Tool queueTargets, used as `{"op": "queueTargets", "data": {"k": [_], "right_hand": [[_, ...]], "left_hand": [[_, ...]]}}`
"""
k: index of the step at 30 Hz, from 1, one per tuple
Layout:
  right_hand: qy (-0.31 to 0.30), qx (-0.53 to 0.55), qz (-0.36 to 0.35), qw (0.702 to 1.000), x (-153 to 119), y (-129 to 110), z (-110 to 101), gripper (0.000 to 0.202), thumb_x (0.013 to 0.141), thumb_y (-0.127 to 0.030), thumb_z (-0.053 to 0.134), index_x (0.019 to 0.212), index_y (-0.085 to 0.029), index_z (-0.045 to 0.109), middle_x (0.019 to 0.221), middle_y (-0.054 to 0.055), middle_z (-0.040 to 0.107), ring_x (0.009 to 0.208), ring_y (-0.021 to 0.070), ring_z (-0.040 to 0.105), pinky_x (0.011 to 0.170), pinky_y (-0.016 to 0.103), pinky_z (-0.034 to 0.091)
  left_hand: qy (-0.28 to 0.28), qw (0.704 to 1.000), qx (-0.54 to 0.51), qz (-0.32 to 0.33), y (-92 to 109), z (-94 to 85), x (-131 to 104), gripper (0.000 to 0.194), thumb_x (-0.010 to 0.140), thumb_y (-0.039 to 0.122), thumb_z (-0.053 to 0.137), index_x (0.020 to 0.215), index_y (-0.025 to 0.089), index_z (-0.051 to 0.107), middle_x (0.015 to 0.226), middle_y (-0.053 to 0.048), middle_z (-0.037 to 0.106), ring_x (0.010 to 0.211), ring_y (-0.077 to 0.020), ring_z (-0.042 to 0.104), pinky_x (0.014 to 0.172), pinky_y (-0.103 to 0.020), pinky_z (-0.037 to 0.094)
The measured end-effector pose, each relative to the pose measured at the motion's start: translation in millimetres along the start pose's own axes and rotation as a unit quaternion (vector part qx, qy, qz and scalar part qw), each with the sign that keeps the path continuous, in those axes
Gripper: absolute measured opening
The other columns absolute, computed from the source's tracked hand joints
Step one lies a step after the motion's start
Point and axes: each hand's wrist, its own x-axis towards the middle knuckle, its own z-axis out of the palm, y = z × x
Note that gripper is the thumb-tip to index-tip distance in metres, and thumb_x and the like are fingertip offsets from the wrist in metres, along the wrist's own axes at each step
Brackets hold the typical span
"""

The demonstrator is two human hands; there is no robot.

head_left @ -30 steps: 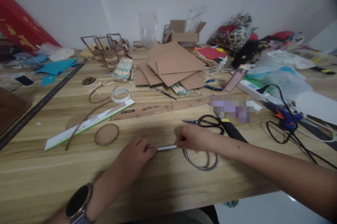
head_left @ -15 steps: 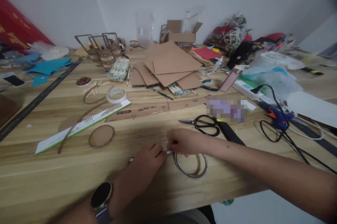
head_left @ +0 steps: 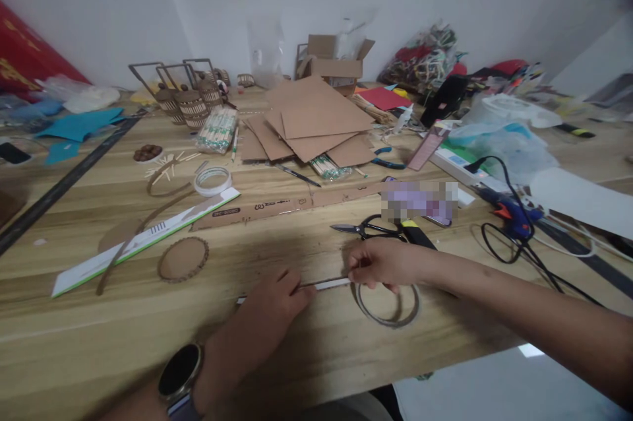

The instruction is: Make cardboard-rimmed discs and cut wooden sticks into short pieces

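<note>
A narrow strip with a white tape-like face (head_left: 332, 284) lies flat between my hands near the front of the table. My left hand (head_left: 277, 305), wearing a watch, presses its closed fingers and thumb onto this strip, whose other end shows past the hand on the left. Farther along, my right hand (head_left: 373, 264) pinches the white tape at the strip's right part. A thin, ring-shaped tape roll (head_left: 388, 324) rests under and beside my right fingers, its upper part hidden by them. Black-handled scissors (head_left: 368, 228) lie just beyond my right hand.
A round cardboard disc (head_left: 182, 259) with a rough rim, a white green-edged strip (head_left: 148, 236) and a wider tape roll (head_left: 212, 181) lie left. Cardboard sheets (head_left: 321, 111) are stacked behind. On the right are a phone (head_left: 420, 202) and a glue gun (head_left: 517, 220) with its cable.
My right hand has moved right, away from the left, and the tape roll has moved right with it. More white tape now shows between my hands. The left hand still presses the strip.
</note>
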Motion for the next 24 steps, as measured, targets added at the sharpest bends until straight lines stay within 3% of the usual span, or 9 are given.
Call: {"op": "queueTargets", "data": {"k": [9, 14, 17, 24], "right_hand": [[0.054, -0.114, 0.060, 0.990, -6, -13, 1, 0.012, 0.084, -0.027, 0.060, 0.078, -0.019, 0.066, 0.060, -0.003, 0.058, 0.045, 0.0100, 0.052, 0.043, 0.020, 0.038], [0.092, -0.205, 0.058, 0.973, -1, -17, 3, 0.013, 0.081, -0.031, 0.065, 0.080, -0.019, 0.071, 0.075, 0.005, 0.069, 0.075, 0.0208, 0.065, 0.056, 0.024, 0.036], [0.098, -0.240, 0.062, 0.964, 1, -20, 4, 0.015, 0.080, -0.031, 0.065, 0.082, -0.019, 0.073, 0.081, 0.008, 0.072, 0.080, 0.0243, 0.066, 0.057, 0.026, 0.035], [0.075, -0.245, 0.030, 0.966, 4, -33, 5, 0.016, 0.081, -0.030, 0.063, 0.084, -0.019, 0.074, 0.078, 0.006, 0.072, 0.076, 0.0213, 0.066, 0.052, 0.025, 0.030]], "left_hand": [[0.009, 1.000, 0.013, 0.004, 1, -2.7, -1, 0.045, 0.096, 0.000, 0.037, 0.128, 0.024, 0.058, 0.100, -0.006, 0.062, 0.092, -0.0205, 0.055, 0.080, -0.032, 0.049], [-0.015, 0.999, 0.034, 0.000, 4, -6.9, 1, 0.043, 0.096, 0.001, 0.039, 0.127, 0.023, 0.059, 0.100, -0.006, 0.063, 0.090, -0.0199, 0.056, 0.077, -0.030, 0.049], [-0.015, 0.998, 0.053, 0.008, 5, -7.4, 1, 0.041, 0.096, 0.002, 0.043, 0.128, 0.023, 0.058, 0.101, -0.006, 0.064, 0.091, -0.0211, 0.056, 0.078, -0.032, 0.049], [0.005, 0.998, 0.070, 0.002, -4, -3.4, -8, 0.032, 0.095, 0.005, 0.046, 0.118, 0.021, 0.063, 0.097, -0.007, 0.063, 0.089, -0.0244, 0.057, 0.075, -0.036, 0.050]]}}
